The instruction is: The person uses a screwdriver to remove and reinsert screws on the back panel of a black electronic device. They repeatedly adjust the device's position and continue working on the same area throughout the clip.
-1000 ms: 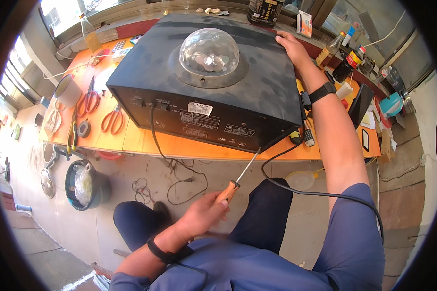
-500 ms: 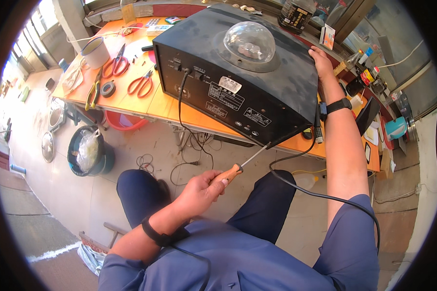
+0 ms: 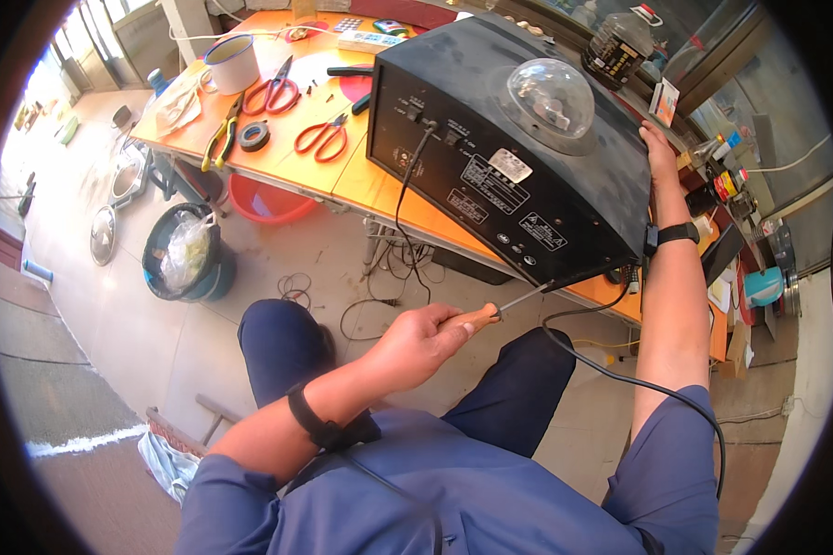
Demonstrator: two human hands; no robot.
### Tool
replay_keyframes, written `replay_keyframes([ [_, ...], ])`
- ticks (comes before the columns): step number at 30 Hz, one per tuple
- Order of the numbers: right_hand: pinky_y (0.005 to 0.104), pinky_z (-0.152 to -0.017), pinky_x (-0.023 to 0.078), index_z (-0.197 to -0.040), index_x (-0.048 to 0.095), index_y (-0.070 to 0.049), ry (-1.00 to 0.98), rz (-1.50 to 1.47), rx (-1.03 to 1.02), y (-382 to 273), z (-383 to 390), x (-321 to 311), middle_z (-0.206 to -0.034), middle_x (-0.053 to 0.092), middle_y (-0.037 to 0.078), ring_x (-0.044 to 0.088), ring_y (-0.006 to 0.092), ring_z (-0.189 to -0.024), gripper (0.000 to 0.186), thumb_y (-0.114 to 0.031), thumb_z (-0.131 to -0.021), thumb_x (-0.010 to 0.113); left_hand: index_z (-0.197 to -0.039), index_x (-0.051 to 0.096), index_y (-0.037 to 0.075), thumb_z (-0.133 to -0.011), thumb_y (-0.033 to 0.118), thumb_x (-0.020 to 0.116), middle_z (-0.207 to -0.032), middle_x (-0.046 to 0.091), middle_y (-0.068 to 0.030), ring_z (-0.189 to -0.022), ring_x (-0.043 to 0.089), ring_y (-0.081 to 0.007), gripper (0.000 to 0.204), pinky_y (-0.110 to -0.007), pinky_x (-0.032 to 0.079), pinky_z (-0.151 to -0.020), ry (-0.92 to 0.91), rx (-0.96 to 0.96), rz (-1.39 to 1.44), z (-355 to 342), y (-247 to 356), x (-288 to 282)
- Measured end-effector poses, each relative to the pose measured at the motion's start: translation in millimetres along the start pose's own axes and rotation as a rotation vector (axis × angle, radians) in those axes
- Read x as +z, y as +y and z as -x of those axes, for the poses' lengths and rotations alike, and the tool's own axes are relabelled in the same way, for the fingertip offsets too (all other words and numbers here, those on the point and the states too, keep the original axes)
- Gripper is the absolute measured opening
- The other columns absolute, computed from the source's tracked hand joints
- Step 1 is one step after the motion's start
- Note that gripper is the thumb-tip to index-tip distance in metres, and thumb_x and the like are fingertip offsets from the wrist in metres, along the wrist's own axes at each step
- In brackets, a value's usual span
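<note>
My left hand point(image 3: 416, 347) is closed around the orange handle of a screwdriver point(image 3: 483, 317). Its metal shaft points up and right, and the tip meets the lower right corner of a black metal box point(image 3: 416, 185). A clear dome point(image 3: 551, 97) sits on top of this box, and a cable point(image 3: 403, 190) is plugged into its labelled panel. At the far right edge, my right hand point(image 3: 659, 162) holds the box, with its palm side partly hidden. The box rests on the orange table point(image 3: 278, 153), its near right corner jutting past the table's front edge.
Left of the box lie red-handled scissors point(image 3: 276, 92), smaller red-handled snips point(image 3: 321, 139), yellow-black pliers point(image 3: 220, 139), black tape point(image 3: 254, 136) and a white mug point(image 3: 232, 65). Below stand a red basin point(image 3: 268, 203) and a bin point(image 3: 190, 259). A black cable point(image 3: 620, 370) hangs beside my right arm.
The view has turned, so the box and table appear farther right. The screwdriver stays at the box's corner, its handle tilted flatter; the right hand keeps its place on the box.
</note>
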State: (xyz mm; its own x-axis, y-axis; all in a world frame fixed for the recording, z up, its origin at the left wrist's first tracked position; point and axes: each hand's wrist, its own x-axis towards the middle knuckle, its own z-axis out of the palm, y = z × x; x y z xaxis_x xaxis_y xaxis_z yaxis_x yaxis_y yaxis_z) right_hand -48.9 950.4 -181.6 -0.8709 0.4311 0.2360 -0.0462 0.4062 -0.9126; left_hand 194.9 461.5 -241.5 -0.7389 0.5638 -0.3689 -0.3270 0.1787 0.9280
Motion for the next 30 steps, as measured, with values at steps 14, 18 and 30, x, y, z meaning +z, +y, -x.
replay_keyframes([
  [14,0.0317,-0.107,0.040,-0.153,0.039,-0.005,-0.125,-0.072,0.068,-35,46,0,-0.147,0.048,0.011,0.050,0.0204,-0.129,0.063,-0.035,-0.102,0.061,-0.110,0.061,0.005,-0.082,0.023,0.083,-0.090,0.064,-0.0043,-0.086,0.061,-0.0138,0.040,-0.031,0.051,-0.075,0.040,0.192,-0.095,35,-44,-64],
  [18,0.0313,-0.107,0.040,-0.152,0.039,-0.005,-0.136,-0.098,0.072,-34,46,0,-0.148,0.047,0.010,0.049,0.0201,-0.129,0.063,-0.035,-0.102,0.061,-0.113,0.054,0.002,-0.096,0.018,0.068,-0.100,0.067,-0.0040,-0.086,0.059,-0.0087,0.027,-0.025,0.051,-0.078,0.574,0.620,0.185,0,-13,-98],
  [30,0.0319,-0.107,0.039,-0.152,0.039,-0.005,-0.064,-0.042,0.051,-42,57,9,-0.148,0.046,0.011,0.048,0.0209,-0.130,0.063,-0.036,-0.102,0.060,-0.115,0.056,-0.002,-0.096,0.020,0.068,-0.094,0.062,-0.0057,-0.082,0.058,-0.0116,0.032,-0.028,0.049,-0.074,0.894,0.685,0.086,-95,69,-97],
])
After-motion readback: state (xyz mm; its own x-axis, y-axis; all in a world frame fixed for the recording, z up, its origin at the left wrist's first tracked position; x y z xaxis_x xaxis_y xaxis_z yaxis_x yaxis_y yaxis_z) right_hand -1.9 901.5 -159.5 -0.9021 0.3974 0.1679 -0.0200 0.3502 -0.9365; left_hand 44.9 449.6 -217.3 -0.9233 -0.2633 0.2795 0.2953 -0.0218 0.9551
